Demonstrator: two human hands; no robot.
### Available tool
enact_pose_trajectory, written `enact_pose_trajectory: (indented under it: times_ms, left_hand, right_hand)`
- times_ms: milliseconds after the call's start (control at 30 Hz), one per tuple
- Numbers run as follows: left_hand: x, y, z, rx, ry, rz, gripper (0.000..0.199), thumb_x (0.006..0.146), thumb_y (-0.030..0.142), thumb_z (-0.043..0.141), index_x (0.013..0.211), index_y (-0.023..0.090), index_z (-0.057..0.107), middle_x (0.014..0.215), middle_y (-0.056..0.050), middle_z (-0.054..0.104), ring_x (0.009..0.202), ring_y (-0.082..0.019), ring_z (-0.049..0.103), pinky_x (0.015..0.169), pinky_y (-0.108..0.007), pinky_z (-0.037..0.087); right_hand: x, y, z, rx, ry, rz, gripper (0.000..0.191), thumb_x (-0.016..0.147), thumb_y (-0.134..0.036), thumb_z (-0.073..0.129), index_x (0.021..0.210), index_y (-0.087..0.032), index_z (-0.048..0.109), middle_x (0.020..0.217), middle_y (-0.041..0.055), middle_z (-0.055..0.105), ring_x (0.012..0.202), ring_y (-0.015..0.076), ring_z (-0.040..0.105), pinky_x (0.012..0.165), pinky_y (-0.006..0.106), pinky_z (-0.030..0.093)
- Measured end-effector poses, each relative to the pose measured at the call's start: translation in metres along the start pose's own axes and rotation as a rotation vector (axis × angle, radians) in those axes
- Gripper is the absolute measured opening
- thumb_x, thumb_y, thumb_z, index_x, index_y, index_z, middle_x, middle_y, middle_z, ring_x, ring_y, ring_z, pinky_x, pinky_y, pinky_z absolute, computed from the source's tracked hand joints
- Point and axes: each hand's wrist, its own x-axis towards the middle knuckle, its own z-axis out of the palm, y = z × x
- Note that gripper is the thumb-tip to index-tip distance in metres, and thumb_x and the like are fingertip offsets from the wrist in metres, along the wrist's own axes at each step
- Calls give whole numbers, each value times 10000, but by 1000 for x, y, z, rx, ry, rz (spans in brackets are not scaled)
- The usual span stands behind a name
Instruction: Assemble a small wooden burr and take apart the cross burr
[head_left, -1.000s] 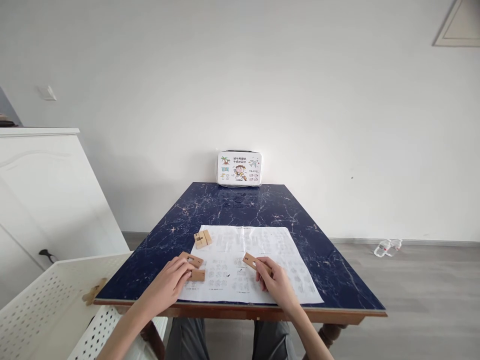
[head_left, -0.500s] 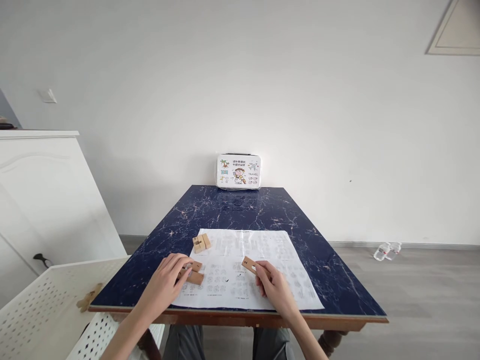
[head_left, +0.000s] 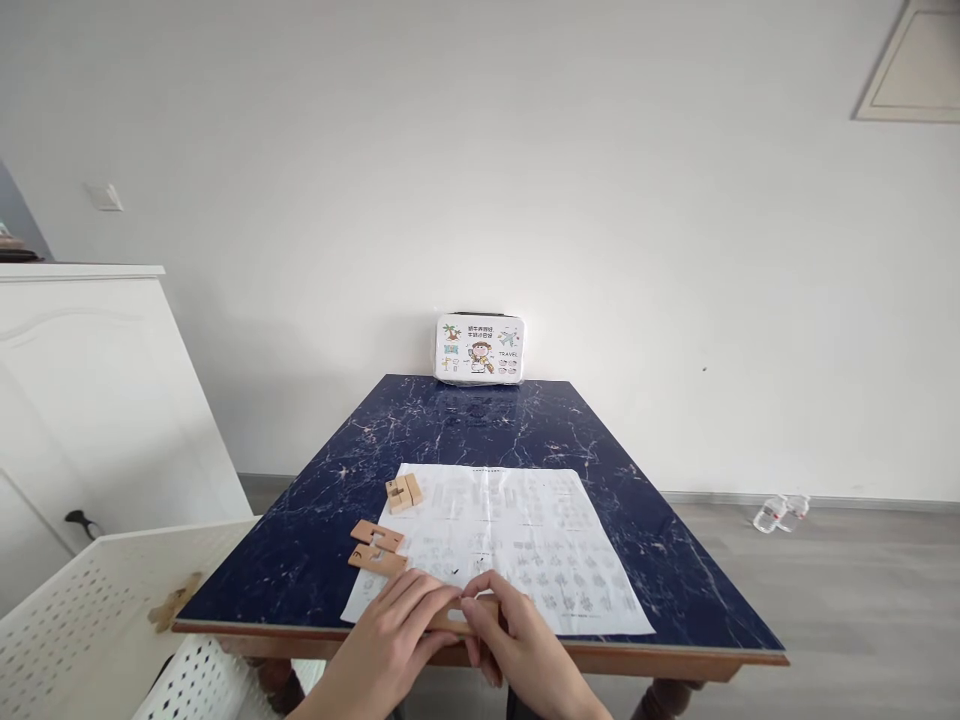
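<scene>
Both hands meet at the table's front edge around one notched wooden puzzle piece [head_left: 463, 617]. My left hand [head_left: 397, 635] closes on its left end, and my right hand [head_left: 514, 635] pinches its right end; fingers cover much of it. To the left lie two more flat notched pieces, a reddish one [head_left: 365, 533] and a paler one [head_left: 379, 560], partly on the printed sheet [head_left: 525, 540]. Beyond them, at the sheet's upper left corner, sits a small cluster of wooden blocks [head_left: 403, 493].
A white cartoon-printed case [head_left: 480, 350] stands at the table's [head_left: 480, 425] far end by the wall. At left are a perforated white basket [head_left: 67, 600] with a brown item in it and a white cabinet [head_left: 97, 400]. Clear bottles [head_left: 780, 513] lie on the floor at right.
My left hand has let go of the two flat pieces and moved right. My right hand has brought its piece down and left to the table edge, where both hands now hold it.
</scene>
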Motion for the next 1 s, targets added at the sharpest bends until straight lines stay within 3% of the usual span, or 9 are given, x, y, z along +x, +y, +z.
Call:
enact_pose_trajectory:
  times_ms: [100, 267, 367, 467, 633, 800, 900, 1000]
  left_hand:
    - [-11, -17, 4, 24, 48, -51, 344, 1073, 330, 528, 1414, 304, 567, 1226, -58, 710, 1190, -254, 674, 949, -338, 599]
    - [-37, -63, -3, 140, 157, -42, 293, 1071, 411, 516, 1292, 293, 669, 1145, -59, 741, 1062, -241, 719, 900, -323, 590]
    - [-52, -89, -13, 201, 167, -30, 254, 1048, 404, 554, 1222, 294, 702, 1094, -52, 743, 1008, -239, 713, 864, -321, 577]
    - [-60, -104, -20, 240, 132, -62, 224, 1021, 362, 579, 1183, 314, 726, 1133, -51, 717, 1045, -250, 688, 869, -325, 562]
    - [-58, -112, -21, 249, 113, -126, 192, 996, 366, 609, 1124, 318, 744, 1150, -64, 686, 1070, -269, 666, 885, -347, 548]
    - [-55, -113, -17, 210, 203, -215, 201, 956, 404, 639, 1111, 290, 700, 1106, -68, 670, 1016, -272, 671, 857, -349, 546]
    - [-52, -110, -18, 103, 185, -321, 219, 891, 432, 709, 977, 249, 625, 1009, -38, 632, 868, -214, 647, 784, -287, 539]
    - [-46, -108, -18, -24, 175, -448, 343, 874, 507, 705, 837, 237, 496, 790, 30, 503, 670, -153, 519, 650, -221, 483]
  right_hand:
    - [1, -3, -14, -61, 48, -11, 542, 999, -727, 454, 1118, -204, 534, 712, -9, 646, 481, 108, 504, 474, 224, 389]
    - [-1, 6, -61, -365, 305, -63, 514, 1014, -687, 452, 1139, -207, 585, 784, 30, 674, 619, 163, 599, 597, 277, 449]
    - [-6, 21, -89, -391, 413, -50, 552, 986, -722, 453, 1089, -204, 612, 754, 36, 667, 604, 184, 604, 599, 297, 454]
    - [-9, 34, -104, -370, 475, -24, 595, 944, -772, 461, 1040, -206, 618, 725, 33, 649, 584, 201, 592, 590, 311, 457]
    - [-10, 39, -105, -403, 480, -28, 550, 963, -729, 471, 1015, -205, 627, 700, 28, 639, 575, 198, 582, 594, 312, 450]
    - [-10, 42, -108, -358, 483, -33, 530, 961, -716, 488, 1004, -207, 628, 690, 22, 625, 548, 190, 564, 559, 305, 438]
    - [-9, 45, -111, -333, 474, -23, 530, 964, -719, 482, 996, -208, 616, 701, 21, 620, 540, 187, 561, 543, 303, 430]
    - [-9, 47, -112, -303, 486, -26, 524, 965, -718, 480, 999, -210, 604, 708, 22, 618, 530, 183, 547, 528, 303, 420]
